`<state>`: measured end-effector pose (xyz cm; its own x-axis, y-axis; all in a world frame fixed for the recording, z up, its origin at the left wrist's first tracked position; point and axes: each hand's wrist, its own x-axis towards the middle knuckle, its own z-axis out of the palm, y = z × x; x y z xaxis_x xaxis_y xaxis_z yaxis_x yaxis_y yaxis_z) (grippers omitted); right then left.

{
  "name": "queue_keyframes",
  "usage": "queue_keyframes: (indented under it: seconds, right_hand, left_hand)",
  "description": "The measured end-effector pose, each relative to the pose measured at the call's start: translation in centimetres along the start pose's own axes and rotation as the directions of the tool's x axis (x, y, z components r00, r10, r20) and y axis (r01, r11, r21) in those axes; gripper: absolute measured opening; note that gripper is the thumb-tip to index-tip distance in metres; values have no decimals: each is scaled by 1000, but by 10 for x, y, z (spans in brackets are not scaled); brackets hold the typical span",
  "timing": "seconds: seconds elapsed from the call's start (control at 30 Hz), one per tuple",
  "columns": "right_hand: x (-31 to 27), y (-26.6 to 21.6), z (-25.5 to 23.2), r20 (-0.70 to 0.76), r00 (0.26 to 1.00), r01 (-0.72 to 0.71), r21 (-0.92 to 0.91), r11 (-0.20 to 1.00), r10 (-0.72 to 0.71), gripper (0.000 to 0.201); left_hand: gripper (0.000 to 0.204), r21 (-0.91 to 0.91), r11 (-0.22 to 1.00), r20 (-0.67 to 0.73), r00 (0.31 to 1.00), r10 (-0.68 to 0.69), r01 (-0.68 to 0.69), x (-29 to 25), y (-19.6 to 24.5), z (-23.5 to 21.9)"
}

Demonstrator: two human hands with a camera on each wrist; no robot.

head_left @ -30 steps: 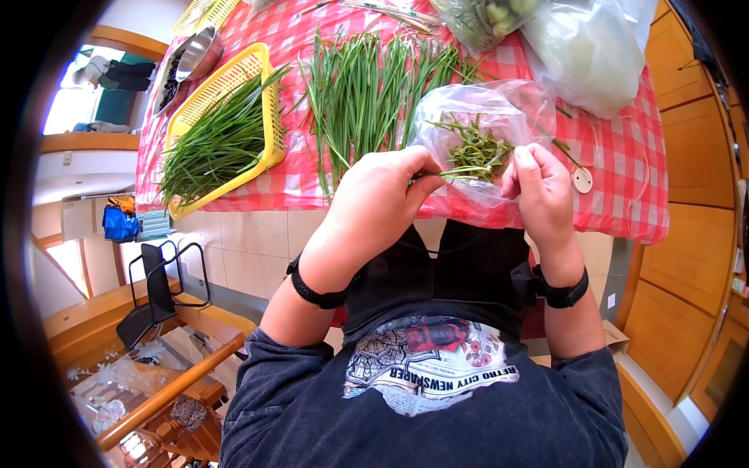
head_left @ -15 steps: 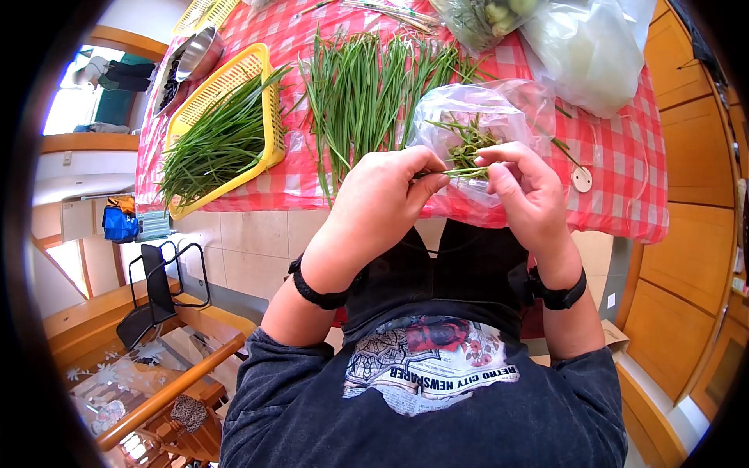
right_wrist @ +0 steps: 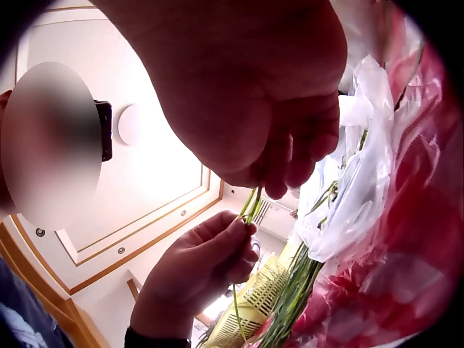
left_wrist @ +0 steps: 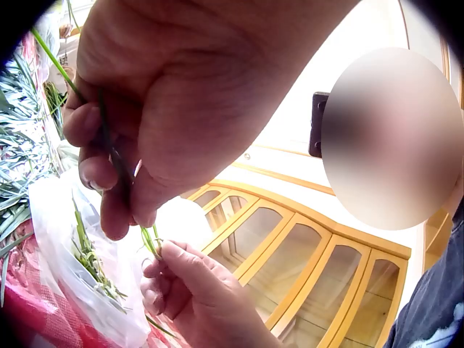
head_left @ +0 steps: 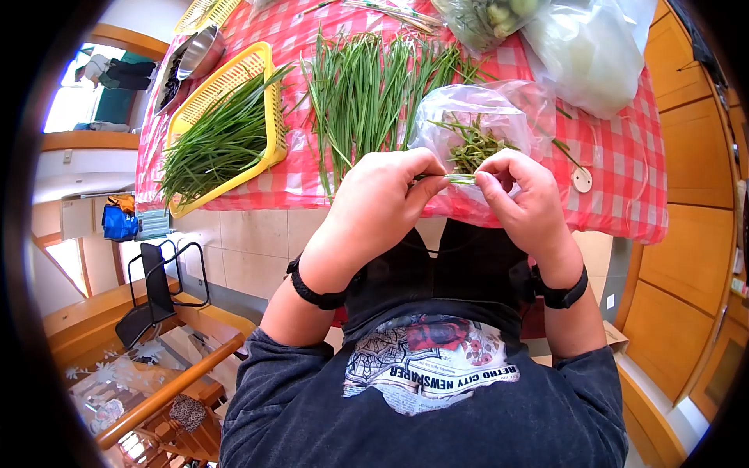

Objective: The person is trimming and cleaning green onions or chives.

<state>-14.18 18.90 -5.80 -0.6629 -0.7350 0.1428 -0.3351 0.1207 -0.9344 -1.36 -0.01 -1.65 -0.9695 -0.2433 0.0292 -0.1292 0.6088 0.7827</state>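
Note:
My left hand (head_left: 386,183) pinches a few green chives between thumb and fingers at the table's near edge. Their pale ends (right_wrist: 251,206) stick out toward my right hand (head_left: 527,191), whose thumb and forefinger pinch the tips. In the left wrist view the green leaves (left_wrist: 54,56) run back through the left fingers. Just beyond both hands lies an open clear plastic bag (head_left: 437,109) holding a heap of short, wilted green trimmings (head_left: 480,144). Left of the bag, long chives (head_left: 355,101) are spread across the checked tablecloth.
A yellow basket (head_left: 273,117) full of chives (head_left: 214,144) stands at the left, with a metal bowl (head_left: 201,53) behind it. Filled plastic bags (head_left: 585,58) sit at the back right. A round white disc (head_left: 582,179) and a few stray stalks lie right of the open bag.
My right hand has come left from the open bag's right side to the chive ends, and its fingers now pinch them. The left hand has hardly moved and keeps its hold.

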Motion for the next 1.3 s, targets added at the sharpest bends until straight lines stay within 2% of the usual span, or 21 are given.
queue_keyframes:
  seconds: [0.17, 0.23, 0.27, 0.33, 0.47, 0.53, 0.57, 0.67, 0.73, 0.83, 1.07, 1.3]
  right_hand:
    - [-2, 1, -1, -15, 1000, -22, 44, 999, 23, 11]
    - [-3, 8, -2, -75, 990, -111, 144, 983, 123, 10]
    - [-3, 9, -3, -74, 990, -111, 145, 983, 123, 10]
    - [-1, 11, -3, -110, 988, -75, 284, 956, 110, 10]
    - [1, 10, -2, -72, 997, -11, 222, 975, 27, 9]
    - [5, -5, 4, -99, 987, 132, 59, 990, -126, 11]
    - [4, -5, 3, -99, 987, 132, 59, 990, -125, 11]
    - [3, -6, 3, 26, 999, 18, 54, 998, -19, 12]
    - [1, -5, 5, 29, 1000, -4, 53, 999, 2, 12]
    - [-1, -7, 6, 24, 999, -32, 58, 998, 31, 13]
    - [-3, -5, 6, 21, 997, -82, 158, 984, 79, 13]
    - [-7, -4, 4, -11, 992, -121, 176, 977, 125, 11]
  left_hand:
    - [11, 4, 1000, -9, 1000, 16, -16, 0, 1, 0]
    - [11, 8, 1000, -28, 1000, -12, 12, 0, 1, -2]
    - [11, 8, 1000, -28, 1000, -13, 13, 0, 1, -2]
    - [11, -11, 1000, -27, 1000, -16, 16, -1, 0, -3]
    - [11, -9, 1000, -27, 1000, 2, -2, 0, 0, -1]
    - [12, -11, 1000, -27, 1000, -3, 3, 0, 1, 0]
    - [12, -11, 1000, -27, 1000, -3, 3, 0, 1, 1]
    - [12, -4, 1000, -40, 999, 25, -25, -1, 0, 2]
    - [12, 41, 999, -57, 998, 31, -28, -2, 1, 2]
    - [16, 3, 1000, -49, 999, 13, -13, -2, 3, 2]
    - [12, 6, 999, -90, 995, 43, -42, -6, 3, 1]
    - [11, 34, 997, -103, 992, 74, -71, -8, 1, -2]
